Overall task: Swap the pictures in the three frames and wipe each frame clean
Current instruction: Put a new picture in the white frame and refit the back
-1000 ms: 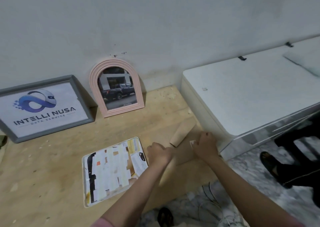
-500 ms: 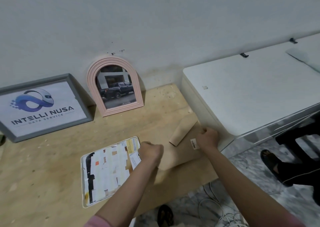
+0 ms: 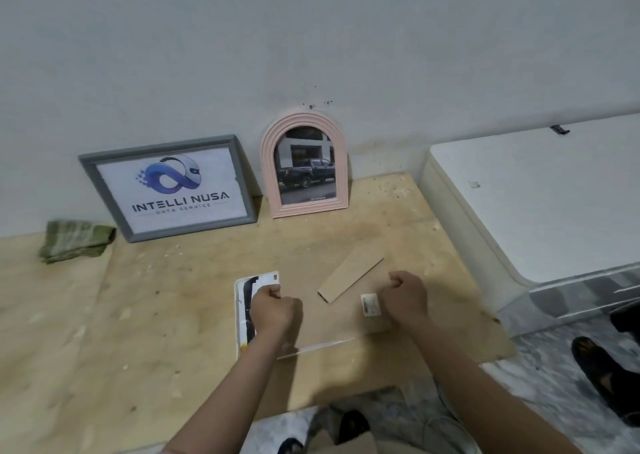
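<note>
Pinching opposite edges of the frame backing board [image 3: 332, 318], left hand [image 3: 273, 311] and right hand [image 3: 403, 296] held it over the white frame [image 3: 239, 315].

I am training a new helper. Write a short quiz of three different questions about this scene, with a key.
1. True or false: the pink arched frame lies flat on the wooden board.
2. Which thing lies left of the grey frame? A: green cloth; B: white cabinet; C: pink arched frame.
3. Fill in: both the left hand and the right hand hold the brown ______, which now covers most of the white frame.

Key: 1 false, it stands leaning on the wall; 2 A; 3 backing board.
</note>
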`<state>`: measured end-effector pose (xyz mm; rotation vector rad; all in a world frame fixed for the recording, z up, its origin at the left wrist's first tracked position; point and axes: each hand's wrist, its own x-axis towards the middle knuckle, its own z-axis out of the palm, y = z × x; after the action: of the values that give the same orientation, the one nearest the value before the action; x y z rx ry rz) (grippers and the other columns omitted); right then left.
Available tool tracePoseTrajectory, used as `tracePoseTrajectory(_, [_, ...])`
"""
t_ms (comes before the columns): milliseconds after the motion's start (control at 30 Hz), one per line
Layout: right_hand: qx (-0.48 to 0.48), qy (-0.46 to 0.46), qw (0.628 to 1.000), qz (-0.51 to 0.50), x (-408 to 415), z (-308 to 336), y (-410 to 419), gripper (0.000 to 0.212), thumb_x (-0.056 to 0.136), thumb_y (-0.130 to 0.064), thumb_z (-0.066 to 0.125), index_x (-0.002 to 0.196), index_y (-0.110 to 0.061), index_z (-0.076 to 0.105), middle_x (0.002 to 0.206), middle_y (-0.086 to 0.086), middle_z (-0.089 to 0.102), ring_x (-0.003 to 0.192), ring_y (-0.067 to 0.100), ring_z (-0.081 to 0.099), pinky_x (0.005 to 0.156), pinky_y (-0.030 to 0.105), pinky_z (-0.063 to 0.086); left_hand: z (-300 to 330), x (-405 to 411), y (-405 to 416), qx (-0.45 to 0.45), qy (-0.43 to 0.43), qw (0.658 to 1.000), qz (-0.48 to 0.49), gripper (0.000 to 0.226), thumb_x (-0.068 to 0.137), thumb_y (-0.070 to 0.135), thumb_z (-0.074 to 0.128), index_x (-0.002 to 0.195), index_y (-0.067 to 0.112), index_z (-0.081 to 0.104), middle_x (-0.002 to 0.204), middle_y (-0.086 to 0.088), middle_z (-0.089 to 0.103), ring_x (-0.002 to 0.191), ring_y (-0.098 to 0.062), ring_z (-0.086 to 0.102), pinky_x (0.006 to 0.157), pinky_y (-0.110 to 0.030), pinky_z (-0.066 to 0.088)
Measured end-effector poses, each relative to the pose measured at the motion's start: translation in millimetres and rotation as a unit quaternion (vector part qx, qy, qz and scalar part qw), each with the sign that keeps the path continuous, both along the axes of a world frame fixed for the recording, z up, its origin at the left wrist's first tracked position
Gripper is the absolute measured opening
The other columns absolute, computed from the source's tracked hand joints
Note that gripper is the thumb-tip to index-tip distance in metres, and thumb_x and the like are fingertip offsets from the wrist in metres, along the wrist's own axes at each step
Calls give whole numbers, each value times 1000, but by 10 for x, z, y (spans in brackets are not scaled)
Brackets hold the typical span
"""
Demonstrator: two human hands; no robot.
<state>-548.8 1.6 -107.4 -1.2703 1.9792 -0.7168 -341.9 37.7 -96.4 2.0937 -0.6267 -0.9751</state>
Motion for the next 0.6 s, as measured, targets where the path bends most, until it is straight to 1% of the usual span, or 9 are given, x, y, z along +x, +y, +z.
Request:
tracePoseTrajectory(67, [14, -4, 1000, 21, 211, -34, 67, 30, 75, 4, 55, 102, 0, 66, 103, 11, 62, 100, 27, 58, 75, 21, 38, -31, 234, 97, 2, -32, 999, 0, 29, 79, -3, 54, 102, 10, 62, 96, -4, 59, 85, -22, 53, 74, -21, 34])
tracePoseTrajectory(167, [25, -9, 999, 43, 473, -110, 150, 34, 75, 3, 52, 106, -1, 65, 111, 15, 62, 101, 27, 58, 75, 17, 36, -31, 493, 247, 15, -46, 999, 6, 36, 79, -3, 55, 113, 5, 63, 100, -9, 62, 95, -27, 59, 77, -23, 37])
tracePoseTrajectory(233, [27, -12, 998, 52, 621, -144, 189, 33, 74, 4, 52, 104, 2, 66, 107, 18, 64, 98, 29, 60, 74, 22, 41, -9, 613, 349, 18, -56, 998, -15, 33, 77, -4, 57, 107, 7, 64, 94, -7, 60, 89, -25, 57, 77, -23, 37])
tracePoseTrajectory(300, [26, -4, 998, 60, 711, -165, 208, 35, 74, 3, 54, 107, 3, 65, 110, 20, 63, 102, 31, 58, 82, 27, 43, -30, 698, 422, 10, -65, 997, -45, 35, 74, -2, 59, 107, 8, 65, 95, -7, 62, 88, -24, 59, 76, -24, 39])
tracePoseTrajectory(367, [22, 19, 996, 82, 769, -196, 221, 42, 74, 3, 55, 116, 3, 61, 116, 22, 59, 110, 32, 54, 90, 27, 39, -67, 757, 473, 5, -70, 995, -70, 38, 68, 2, 61, 105, 7, 67, 96, -8, 64, 87, -25, 60, 73, -25, 41])
tracePoseTrajectory(467, [11, 61, 991, 121, 801, -228, 273, 43, 75, 5, 57, 118, 7, 58, 115, 25, 58, 110, 36, 52, 93, 32, 38, -142, 790, 514, -6, -104, 988, -115, 47, 55, 18, 48, 96, 8, 69, 92, -9, 64, 84, -28, 61, 64, -26, 40])
tracePoseTrajectory(500, [2, 75, 989, 129, 807, -238, 298, 40, 75, 4, 57, 116, 8, 59, 112, 27, 58, 108, 38, 53, 93, 35, 38, -157, 785, 527, -10, -111, 986, -127, 46, 55, 17, 46, 94, 6, 68, 92, -9, 60, 85, -30, 60, 65, -25, 38])
tracePoseTrajectory(567, [-22, 94, 986, 138, 807, -270, 342, 36, 75, 6, 56, 110, 10, 61, 107, 28, 58, 104, 40, 53, 92, 39, 40, -165, 764, 553, -21, -133, 980, -147, 44, 65, 11, 50, 104, -1, 66, 96, -12, 55, 90, -32, 56, 72, -24, 35])
tracePoseTrajectory(600, [-23, 94, 986, 136, 804, -292, 357, 36, 75, 6, 56, 110, 9, 61, 107, 26, 57, 104, 39, 53, 91, 38, 40, -187, 763, 565, -34, -150, 976, -152, 41, 70, 8, 50, 106, -3, 65, 98, -15, 57, 92, -34, 56, 73, -25, 34])
